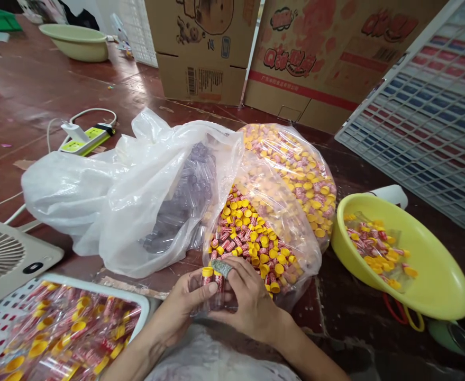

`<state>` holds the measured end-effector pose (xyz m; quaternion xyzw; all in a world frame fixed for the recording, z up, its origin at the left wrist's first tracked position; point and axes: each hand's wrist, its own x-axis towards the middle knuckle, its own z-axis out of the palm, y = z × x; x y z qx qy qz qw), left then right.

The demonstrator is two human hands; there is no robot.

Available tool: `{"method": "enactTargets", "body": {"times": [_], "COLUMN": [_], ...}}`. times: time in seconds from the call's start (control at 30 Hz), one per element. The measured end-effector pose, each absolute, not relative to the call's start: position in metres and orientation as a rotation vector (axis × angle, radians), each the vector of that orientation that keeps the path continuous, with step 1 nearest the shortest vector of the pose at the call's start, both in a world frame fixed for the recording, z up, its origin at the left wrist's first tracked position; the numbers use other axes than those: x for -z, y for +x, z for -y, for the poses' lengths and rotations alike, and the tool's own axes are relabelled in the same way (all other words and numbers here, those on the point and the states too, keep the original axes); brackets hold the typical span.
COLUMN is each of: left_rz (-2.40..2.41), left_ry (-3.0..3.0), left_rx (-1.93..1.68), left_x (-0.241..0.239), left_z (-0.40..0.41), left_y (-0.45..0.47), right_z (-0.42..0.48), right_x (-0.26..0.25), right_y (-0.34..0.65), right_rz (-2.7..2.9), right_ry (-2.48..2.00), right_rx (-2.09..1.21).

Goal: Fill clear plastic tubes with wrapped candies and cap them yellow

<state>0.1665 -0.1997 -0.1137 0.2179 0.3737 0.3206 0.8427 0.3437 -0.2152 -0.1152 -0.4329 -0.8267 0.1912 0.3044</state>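
Observation:
Two small red-and-white patterned pieces with yellow caps [207, 272] stand side by side in clear plastic casing between my hands. My left hand [187, 296] is closed around the left side of the casing, its thumb across the front. My right hand [252, 299] grips the right side, with a grey-green wrap [221, 268] on one finger. Just beyond the hands lies an open clear bag [303, 248] full of loose yellow-capped pieces [252, 227]. Left of it, a white plastic bag [137, 211] gapes open on clear plastic cases [180, 206].
A white basket [145, 307] of packed pieces sits at lower left beside a fan [18, 259]. To the right is a yellow basin [434, 270] with more pieces. A power strip [87, 140], cardboard boxes [291, 84] and a white crate [422, 116] stand farther back.

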Motion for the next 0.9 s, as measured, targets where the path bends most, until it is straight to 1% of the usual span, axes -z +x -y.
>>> {"method": "enactTargets", "body": {"times": [0.1,0.27,0.33,0.43,0.5,0.57,0.67,0.8,0.83,0.9], "left_rz": [-0.778,-0.775,-0.806,-0.88,-0.92,-0.934,-0.935,-0.895,-0.866,-0.794], "left_ry": [0.438,0.371,0.391,0.527,0.627,0.666,0.614,0.584,0.601,0.643], "left_rx": [-0.653,-0.559,-0.561,-0.587,-0.609,-0.626,-0.633,-0.642,-0.644,-0.646], "left_x": [0.121,0.134,0.135,0.134,0.132,0.129,0.124,0.122,0.123,0.125], "left_z": [0.204,0.214,0.216,0.214,0.212,0.209,0.205,0.202,0.202,0.204], "left_y": [0.163,0.152,0.151,0.153,0.157,0.161,0.167,0.176,0.179,0.183], "right_z": [0.224,0.217,0.205,0.188,0.181,0.179,0.183,0.192,0.194,0.194], "right_x": [0.127,0.119,0.113,0.114,0.119,0.124,0.122,0.1,0.094,0.085], "right_y": [0.338,0.355,0.372,0.392,0.398,0.398,0.393,0.378,0.373,0.362], "right_rz": [2.168,2.27,2.225,2.144,2.175,2.172,2.001,1.726,1.703,1.754], "right_ry": [-1.173,-1.185,-1.388,-1.805,-1.897,-1.844,-1.688,-1.476,-1.426,-1.351], "right_rx": [-0.467,-0.594,-0.465,-0.093,0.0,-0.056,-0.276,-0.727,-0.808,-0.849]}}
